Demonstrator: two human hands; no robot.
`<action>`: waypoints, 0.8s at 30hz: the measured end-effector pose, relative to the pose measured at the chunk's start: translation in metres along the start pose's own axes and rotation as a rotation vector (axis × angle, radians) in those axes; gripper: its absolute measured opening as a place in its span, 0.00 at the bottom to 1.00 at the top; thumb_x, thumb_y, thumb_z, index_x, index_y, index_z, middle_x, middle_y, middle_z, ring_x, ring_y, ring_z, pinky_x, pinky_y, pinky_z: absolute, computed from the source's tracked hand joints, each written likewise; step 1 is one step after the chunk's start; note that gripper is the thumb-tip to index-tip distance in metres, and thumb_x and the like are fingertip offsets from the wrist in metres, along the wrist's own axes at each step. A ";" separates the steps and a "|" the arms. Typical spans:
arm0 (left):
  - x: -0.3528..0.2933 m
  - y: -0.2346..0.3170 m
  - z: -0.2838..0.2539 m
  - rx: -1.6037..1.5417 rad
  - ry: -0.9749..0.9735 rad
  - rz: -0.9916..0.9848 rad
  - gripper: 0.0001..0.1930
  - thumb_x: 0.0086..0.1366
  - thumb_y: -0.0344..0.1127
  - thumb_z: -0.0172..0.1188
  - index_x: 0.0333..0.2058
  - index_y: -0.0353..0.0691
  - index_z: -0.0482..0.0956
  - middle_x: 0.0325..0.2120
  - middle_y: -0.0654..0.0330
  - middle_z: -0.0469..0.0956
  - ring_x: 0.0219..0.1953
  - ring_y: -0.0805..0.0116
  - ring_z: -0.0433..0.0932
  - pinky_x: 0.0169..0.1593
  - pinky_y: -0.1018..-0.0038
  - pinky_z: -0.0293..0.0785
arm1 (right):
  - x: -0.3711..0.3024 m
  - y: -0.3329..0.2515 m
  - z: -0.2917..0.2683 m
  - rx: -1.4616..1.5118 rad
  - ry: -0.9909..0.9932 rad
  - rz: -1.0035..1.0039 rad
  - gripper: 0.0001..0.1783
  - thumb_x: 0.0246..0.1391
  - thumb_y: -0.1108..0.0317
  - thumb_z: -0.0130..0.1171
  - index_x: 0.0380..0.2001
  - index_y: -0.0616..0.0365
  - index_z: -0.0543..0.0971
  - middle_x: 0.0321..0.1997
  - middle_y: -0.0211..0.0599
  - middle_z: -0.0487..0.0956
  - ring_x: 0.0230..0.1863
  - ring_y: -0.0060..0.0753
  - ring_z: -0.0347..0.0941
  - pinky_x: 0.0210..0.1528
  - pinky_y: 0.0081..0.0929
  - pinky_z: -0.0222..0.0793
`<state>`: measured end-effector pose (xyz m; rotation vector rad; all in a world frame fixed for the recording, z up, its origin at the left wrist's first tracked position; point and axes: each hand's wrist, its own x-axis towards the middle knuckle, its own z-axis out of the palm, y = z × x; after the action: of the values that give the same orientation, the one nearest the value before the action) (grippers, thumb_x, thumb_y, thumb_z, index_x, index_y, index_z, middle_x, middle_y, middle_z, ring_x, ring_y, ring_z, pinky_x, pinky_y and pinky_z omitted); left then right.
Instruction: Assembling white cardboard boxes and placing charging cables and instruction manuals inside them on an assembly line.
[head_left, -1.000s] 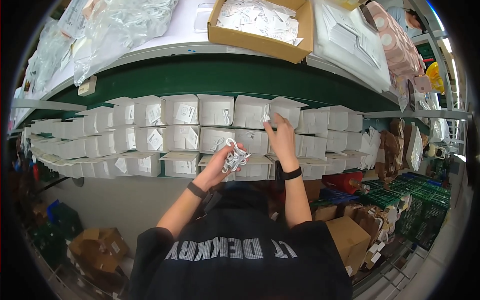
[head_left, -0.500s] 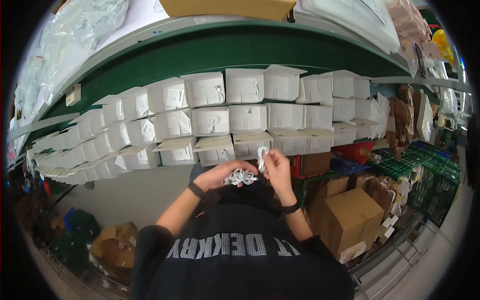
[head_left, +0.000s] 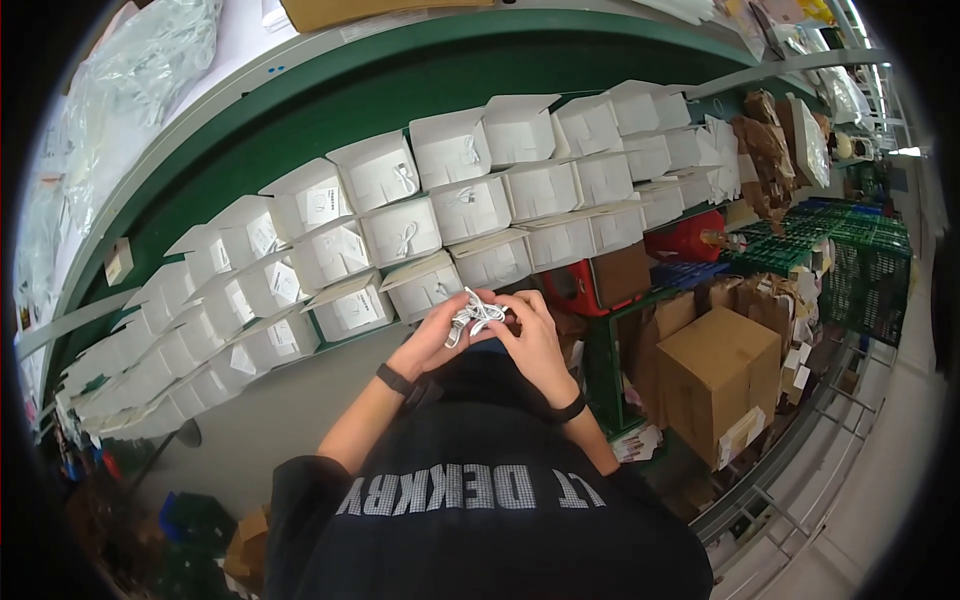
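Shelving is filling most of the view, a green metal rack (head_left: 300,110) curving overhead with rows of small white cardboard bins (head_left: 470,205) stacked three high and running off to the left. Most bins are showing their open flaps facing out, so the front edge of the row is kind of ragged.

Both hands are meeting just in front of the lowest row. The left hand (head_left: 432,338) is curling its fingers around a little bundle of white cable (head_left: 474,316), and the right hand (head_left: 532,335) is pinching the same bundle from the other side, fingers bent and closed on it. So the cable is sitting between the two hands, up off any surface, just below the bottom bin (head_left: 425,287) and not touching it as far as I can tell. Each wrist is wearing a dark band.

Off to the right it's getting cramped: a brown cardboard box (head_left: 718,375) is sitting near the right elbow, with a red crate (head_left: 688,237) and green wire baskets (head_left: 830,250) behind it. A metal rail (head_left: 800,440) is running along the lower right edge. Left of the arms there's a plain grey stretch of floor (head_left: 270,420) with more room, and some cartons are lying further down in the dark corner.
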<state>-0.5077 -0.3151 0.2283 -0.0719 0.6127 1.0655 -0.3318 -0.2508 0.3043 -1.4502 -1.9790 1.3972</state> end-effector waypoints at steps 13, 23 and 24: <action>0.062 -0.010 0.017 0.365 -0.046 -0.083 0.16 0.70 0.27 0.63 0.56 0.36 0.76 0.40 0.62 0.82 0.41 0.73 0.83 0.46 0.77 0.79 | 0.044 0.107 -0.079 0.337 0.092 0.199 0.13 0.62 0.70 0.66 0.46 0.67 0.80 0.45 0.40 0.79 0.41 0.31 0.79 0.43 0.25 0.75; 0.141 -0.023 0.095 0.533 0.317 0.330 0.17 0.70 0.24 0.61 0.56 0.37 0.77 0.43 0.60 0.84 0.44 0.73 0.84 0.49 0.77 0.78 | 0.086 0.112 -0.143 0.147 -0.145 0.139 0.15 0.68 0.66 0.62 0.52 0.63 0.81 0.32 0.34 0.82 0.30 0.19 0.76 0.33 0.21 0.73; 0.152 -0.021 0.102 0.538 0.315 0.333 0.17 0.70 0.24 0.61 0.56 0.37 0.77 0.43 0.60 0.84 0.44 0.73 0.84 0.49 0.77 0.78 | 0.089 0.106 -0.147 0.149 -0.142 0.134 0.15 0.68 0.66 0.62 0.52 0.63 0.81 0.32 0.34 0.82 0.30 0.19 0.76 0.33 0.21 0.73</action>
<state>-0.3946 -0.1698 0.2325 0.3482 1.2107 1.1846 -0.2080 -0.0985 0.2607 -1.4759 -1.8417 1.7102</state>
